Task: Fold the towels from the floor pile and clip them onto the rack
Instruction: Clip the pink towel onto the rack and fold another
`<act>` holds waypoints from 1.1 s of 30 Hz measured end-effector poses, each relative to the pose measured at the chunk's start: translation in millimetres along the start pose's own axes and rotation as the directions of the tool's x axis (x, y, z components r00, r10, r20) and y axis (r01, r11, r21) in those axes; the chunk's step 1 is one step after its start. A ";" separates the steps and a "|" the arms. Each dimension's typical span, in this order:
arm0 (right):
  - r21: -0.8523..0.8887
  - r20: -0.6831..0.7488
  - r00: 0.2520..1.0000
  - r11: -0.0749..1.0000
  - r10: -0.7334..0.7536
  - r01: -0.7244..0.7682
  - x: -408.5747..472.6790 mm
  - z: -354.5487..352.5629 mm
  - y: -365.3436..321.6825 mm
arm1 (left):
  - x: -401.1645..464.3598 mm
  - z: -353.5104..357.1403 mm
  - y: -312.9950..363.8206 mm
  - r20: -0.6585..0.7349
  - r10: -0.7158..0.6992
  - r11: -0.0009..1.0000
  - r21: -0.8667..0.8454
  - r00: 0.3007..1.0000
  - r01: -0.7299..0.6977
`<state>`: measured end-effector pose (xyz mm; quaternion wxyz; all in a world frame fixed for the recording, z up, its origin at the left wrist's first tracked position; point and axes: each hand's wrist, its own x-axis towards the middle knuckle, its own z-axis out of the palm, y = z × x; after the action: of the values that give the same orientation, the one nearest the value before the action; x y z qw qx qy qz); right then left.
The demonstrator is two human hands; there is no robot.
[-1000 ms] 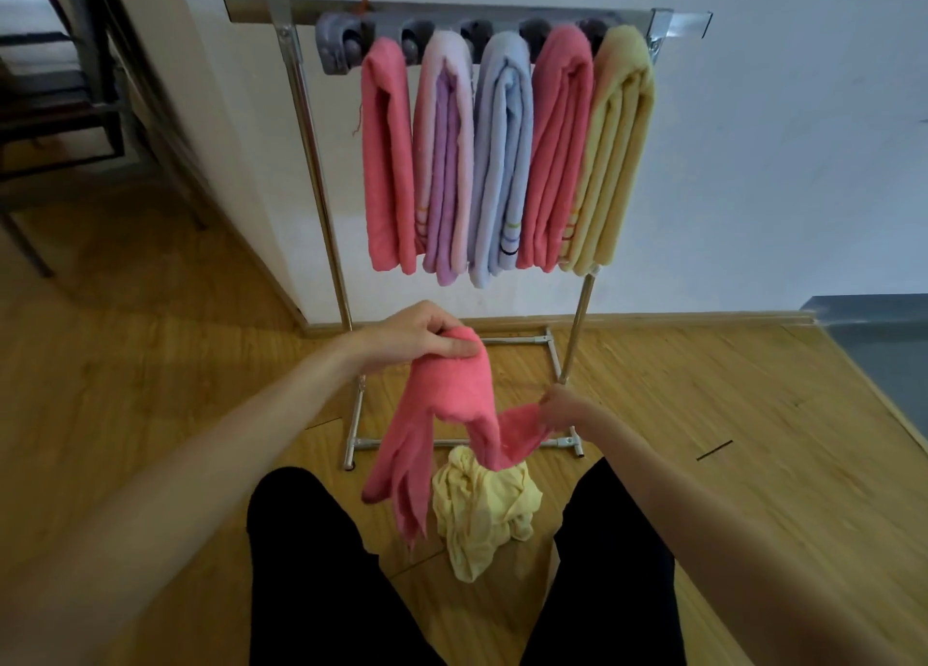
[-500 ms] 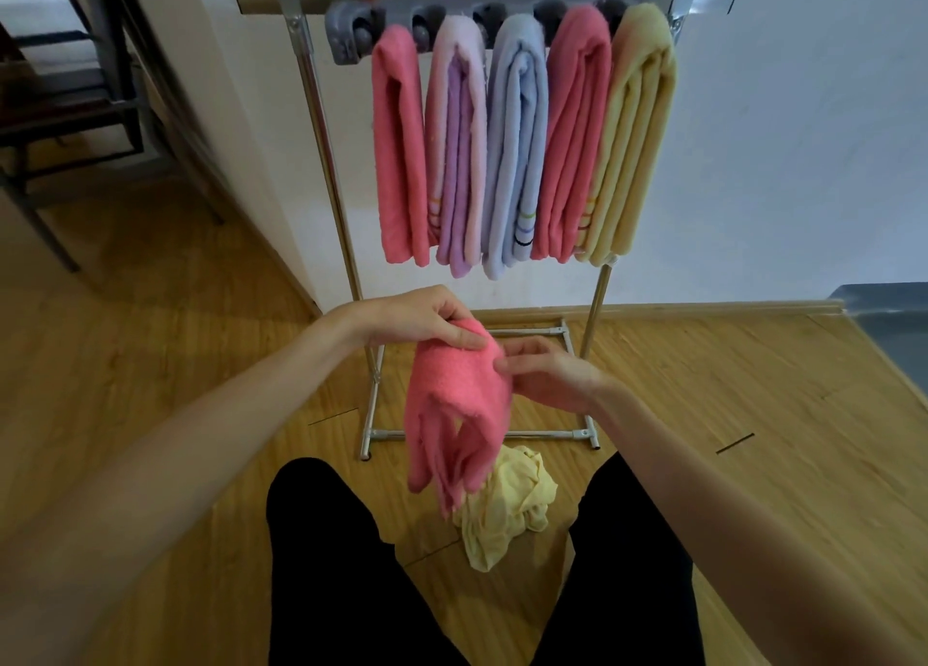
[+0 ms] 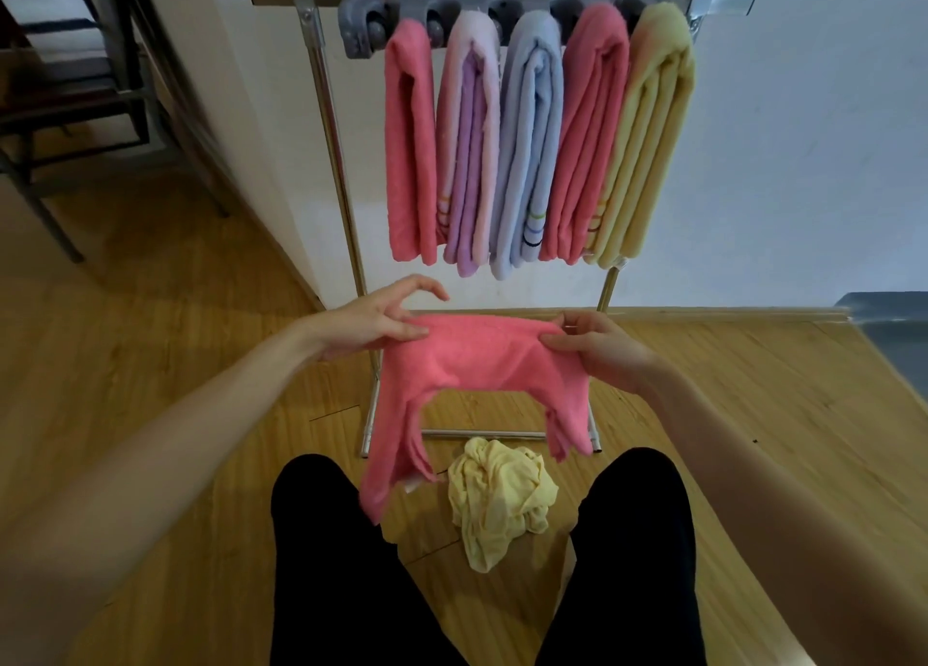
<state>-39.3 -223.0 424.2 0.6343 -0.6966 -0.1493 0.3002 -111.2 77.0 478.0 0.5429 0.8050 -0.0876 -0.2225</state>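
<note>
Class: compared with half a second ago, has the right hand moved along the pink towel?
Yes. The right hand has slid rightward toward the rack's right post, stretching the pink towel.

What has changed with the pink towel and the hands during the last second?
The right hand took hold of the pink towel, and both hands, left hand included, pulled it out wide. The yellow towel on the floor and the five hung towels stayed.

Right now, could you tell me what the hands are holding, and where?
Both hands pinch the pink towel along its top edge: left hand, right hand.
</note>
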 end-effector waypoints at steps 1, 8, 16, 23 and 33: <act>-0.019 0.005 1.000 1.000 -0.011 0.011 1.1 0.9 -5.6 | -1.3 -4.0 3.3 -0.001 0.013 1.000 -0.023 1.000 -0.013; -0.573 0.248 0.960 0.779 -0.131 0.254 25.2 24.9 -72.2 | 7.2 -47.0 34.7 -0.110 0.061 0.870 0.493 0.992 0.001; -0.748 0.145 0.924 0.572 -0.353 0.336 68.3 58.6 -145.5 | 20.7 -96.0 66.9 -0.392 0.292 0.709 0.701 0.873 0.078; -0.848 -0.063 0.726 0.420 -0.685 0.322 111.3 61.7 -216.8 | 30.1 -152.8 103.4 -0.360 0.760 0.342 0.929 0.541 0.138; -0.966 -0.189 0.483 0.249 -0.855 0.063 161.8 68.8 -270.2 | 65.7 -197.6 155.2 -0.289 0.846 0.189 0.948 0.449 0.255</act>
<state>90.9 -32.4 649.1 0.2366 -0.8732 -0.2452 -0.3485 52.1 155.5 664.0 -0.0470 0.8970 -0.1255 0.4213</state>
